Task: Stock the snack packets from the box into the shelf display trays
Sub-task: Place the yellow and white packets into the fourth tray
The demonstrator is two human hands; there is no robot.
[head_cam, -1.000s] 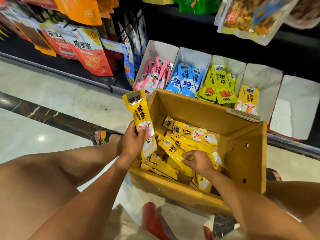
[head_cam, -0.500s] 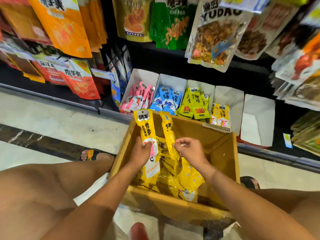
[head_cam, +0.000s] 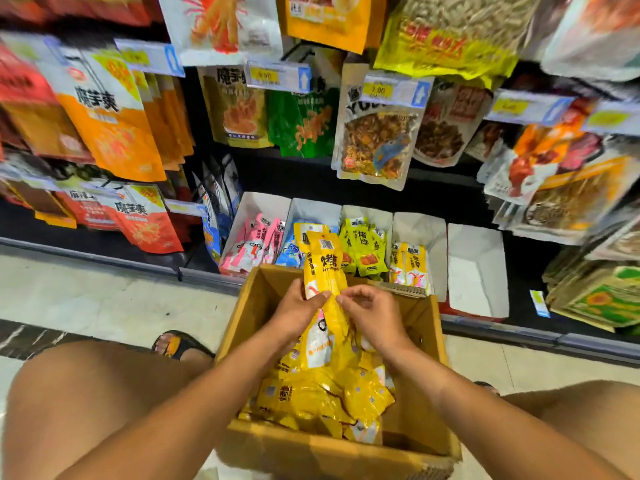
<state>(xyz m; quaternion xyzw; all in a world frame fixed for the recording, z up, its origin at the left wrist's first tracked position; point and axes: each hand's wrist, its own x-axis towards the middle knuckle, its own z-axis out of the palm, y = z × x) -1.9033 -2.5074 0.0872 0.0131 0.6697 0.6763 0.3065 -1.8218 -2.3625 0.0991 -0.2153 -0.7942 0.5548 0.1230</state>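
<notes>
Left hand [head_cam: 298,313]: wrapped round two long yellow snack packets [head_cam: 325,268], holding them upright above the box with the thumb across their front.
Right hand [head_cam: 375,317]: fingers curled, the tips pinching the right edge of the same packets, just beside the left thumb.
Cardboard box [head_cam: 426,358]: open on the floor [head_cam: 104,299] between the person's knees, close against the bottom shelf.
Loose packets [head_cam: 329,393]: a jumbled yellow heap inside the box, under both hands.
Display trays [head_cam: 420,226]: white card trays side by side on the bottom shelf, just behind the box. They hold pink packets [head_cam: 252,244], lime packets [head_cam: 363,247] and a few yellow ones [head_cam: 410,263]. The held packets hide most of the blue tray.
Hanging bags [head_cam: 377,143]: larger snack pouches on pegs above, with price tags [head_cam: 394,90].
Sandal [head_cam: 180,344]: on a foot left of the box.
</notes>
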